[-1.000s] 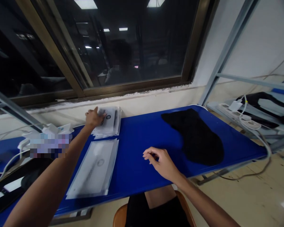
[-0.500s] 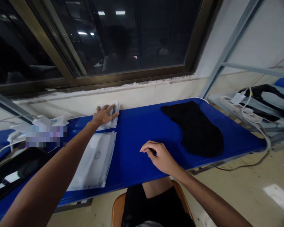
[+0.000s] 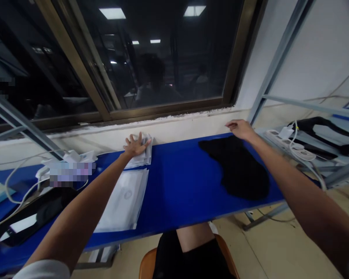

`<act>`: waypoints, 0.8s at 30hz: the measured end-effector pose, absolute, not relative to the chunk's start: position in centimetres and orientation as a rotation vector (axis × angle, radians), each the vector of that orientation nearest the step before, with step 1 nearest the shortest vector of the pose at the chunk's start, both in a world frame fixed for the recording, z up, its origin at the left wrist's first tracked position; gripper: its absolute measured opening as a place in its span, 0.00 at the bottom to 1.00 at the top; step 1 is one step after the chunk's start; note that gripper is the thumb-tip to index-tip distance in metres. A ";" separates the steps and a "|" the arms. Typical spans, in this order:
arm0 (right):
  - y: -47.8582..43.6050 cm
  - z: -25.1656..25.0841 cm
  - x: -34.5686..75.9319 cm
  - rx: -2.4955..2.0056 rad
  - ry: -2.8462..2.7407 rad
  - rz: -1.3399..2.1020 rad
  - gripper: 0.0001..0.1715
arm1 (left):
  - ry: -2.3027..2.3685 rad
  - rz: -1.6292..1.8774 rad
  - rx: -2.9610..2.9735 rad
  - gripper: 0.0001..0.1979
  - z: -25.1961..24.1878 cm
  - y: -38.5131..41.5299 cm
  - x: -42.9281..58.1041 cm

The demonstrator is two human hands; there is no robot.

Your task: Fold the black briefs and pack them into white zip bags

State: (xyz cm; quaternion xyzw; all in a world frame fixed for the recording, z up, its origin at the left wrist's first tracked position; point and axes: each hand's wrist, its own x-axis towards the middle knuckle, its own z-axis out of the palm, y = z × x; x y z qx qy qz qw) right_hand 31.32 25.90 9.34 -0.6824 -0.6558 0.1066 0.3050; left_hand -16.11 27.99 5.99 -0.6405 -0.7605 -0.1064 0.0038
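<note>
At the back of the blue table, my left hand [image 3: 135, 147] lies with its fingers spread on a small stack of clear plastic bags [image 3: 147, 157]. Nearer me lies a stack of larger translucent zip bags [image 3: 126, 197] with a round mark on the top one, partly behind my left forearm. My right hand [image 3: 241, 129] hovers above the far end of a black cloth piece [image 3: 246, 174], by the wall. Its fingers are bent and pressed together, and nothing shows in them. The black cloth lies flat on the right part of the table.
Left of my forearm are white chargers and cables [image 3: 75, 157] and a dark glossy panel [image 3: 26, 224]. A power strip [image 3: 279, 139] with cables stands beyond the table's right end. Metal frame posts [image 3: 279, 62] flank the window. The blue table [image 3: 177, 186] meets the wall.
My right hand has moved from the table's front middle, away and right, to above the black cloth's far end. My left hand stays on the small stack, its fingers more spread. The view has shifted.
</note>
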 end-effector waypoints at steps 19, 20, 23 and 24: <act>22.6 20.2 27.8 -0.982 -2.417 0.254 0.23 | -1.152 -1.127 -3.571 0.24 10.7 28.4 -0.2; 22.2 20.6 28.1 -0.984 -2.377 0.261 0.23 | -1.124 -1.127 -3.575 0.20 11.3 28.1 -0.5; 21.5 20.4 29.1 -0.967 -2.245 0.360 0.25 | -1.063 -1.171 -3.574 0.17 12.3 26.6 -1.0; 21.4 20.2 29.2 -0.954 -2.198 0.415 0.26 | -1.055 -1.185 -3.603 0.19 12.3 26.0 -0.8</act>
